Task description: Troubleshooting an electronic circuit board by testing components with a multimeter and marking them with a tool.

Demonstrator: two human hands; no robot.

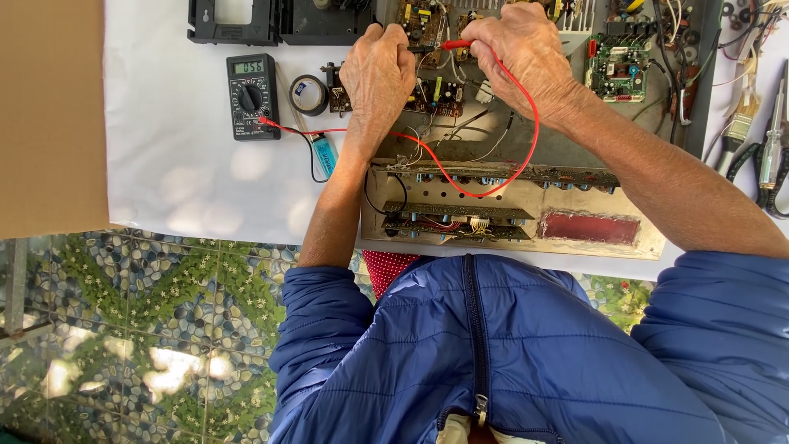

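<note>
My right hand [522, 51] pinches a red test probe [456, 44] and holds its tip on a brown circuit board [434, 89] inside an opened metal chassis [509, 210]. My left hand [376, 76] is closed just left of it over the same board; what it grips is hidden, likely the black probe. A red lead [526, 144] loops from the probe across the chassis front to a black multimeter [252, 96] lying on the white sheet at the left. A black lead [314, 160] runs beside it.
A roll of tape [309, 94] and a blue lighter [325, 154] lie near the meter. A green circuit board [616, 70] sits at the right; pliers and a brush [752, 123] lie at the far right. A black plastic cover [234, 23] lies at the top. Brown cardboard [49, 115] lies at the left.
</note>
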